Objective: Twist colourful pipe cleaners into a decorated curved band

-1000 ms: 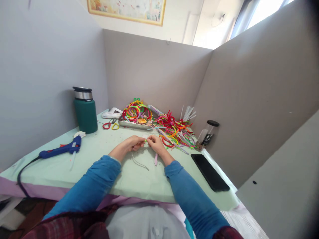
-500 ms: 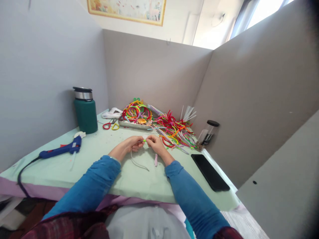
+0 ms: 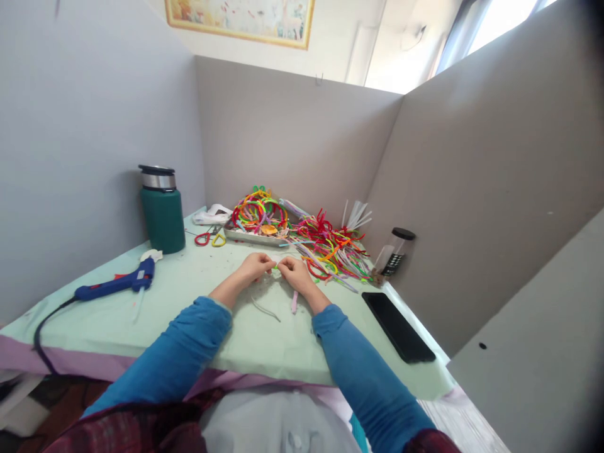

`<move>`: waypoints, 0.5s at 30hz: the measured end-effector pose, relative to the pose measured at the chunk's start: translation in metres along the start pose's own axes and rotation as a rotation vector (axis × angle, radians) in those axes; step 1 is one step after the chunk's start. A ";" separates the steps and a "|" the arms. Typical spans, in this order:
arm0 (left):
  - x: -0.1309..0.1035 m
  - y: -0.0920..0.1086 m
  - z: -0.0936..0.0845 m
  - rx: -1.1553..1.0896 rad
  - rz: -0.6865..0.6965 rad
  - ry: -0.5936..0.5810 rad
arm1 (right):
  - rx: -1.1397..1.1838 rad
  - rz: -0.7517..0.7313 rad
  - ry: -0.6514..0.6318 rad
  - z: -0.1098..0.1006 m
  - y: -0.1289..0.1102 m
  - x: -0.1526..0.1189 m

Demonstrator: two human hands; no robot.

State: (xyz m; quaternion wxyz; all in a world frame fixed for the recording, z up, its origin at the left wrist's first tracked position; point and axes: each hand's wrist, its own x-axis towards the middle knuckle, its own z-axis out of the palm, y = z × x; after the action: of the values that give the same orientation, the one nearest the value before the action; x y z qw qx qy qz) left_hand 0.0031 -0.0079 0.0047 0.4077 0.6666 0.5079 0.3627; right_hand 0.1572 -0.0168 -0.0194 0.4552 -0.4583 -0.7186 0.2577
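Note:
My left hand [image 3: 256, 267] and my right hand [image 3: 293, 270] meet above the middle of the table, both closed in a pinch. Between their fingertips shows a small bright-green piece [image 3: 275, 267], too small to name. A thin grey cord [image 3: 265, 309] trails on the cloth below my left hand; whether its upper end runs into the fingers is hidden. Under my right hand is a narrow pink strip [image 3: 295, 303], its top covered by the hand. I cannot tell if the hand holds it.
Farther back are a metal tray [image 3: 255, 237] of coloured pipe cleaners, a loose pipe-cleaner pile [image 3: 330, 242] and scissors [image 3: 210, 240]. Left stand a green bottle [image 3: 163, 217] and a blue glue gun [image 3: 117, 284]. A black phone [image 3: 397, 327] and a clear jar [image 3: 395, 255] are on the right.
My left hand has turned so its back faces up more, its fingers closer to my right hand. Less of the cord shows, and its loose end has shifted slightly.

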 end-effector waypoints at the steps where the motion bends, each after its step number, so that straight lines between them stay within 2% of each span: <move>1: 0.002 -0.002 0.000 0.036 0.029 0.010 | -0.003 0.002 0.000 0.000 -0.001 0.000; 5: 0.006 -0.004 0.000 0.104 0.086 0.024 | -0.023 0.003 0.013 -0.002 -0.003 -0.001; 15: 0.006 -0.004 -0.002 0.255 0.120 0.075 | -0.029 -0.001 0.023 -0.001 0.001 0.001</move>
State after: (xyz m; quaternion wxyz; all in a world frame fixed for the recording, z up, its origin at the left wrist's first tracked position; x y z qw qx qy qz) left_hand 0.0016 -0.0012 0.0025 0.2781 0.7280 0.5240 0.3437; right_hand 0.1582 -0.0158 -0.0190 0.4568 -0.4672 -0.7174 0.2416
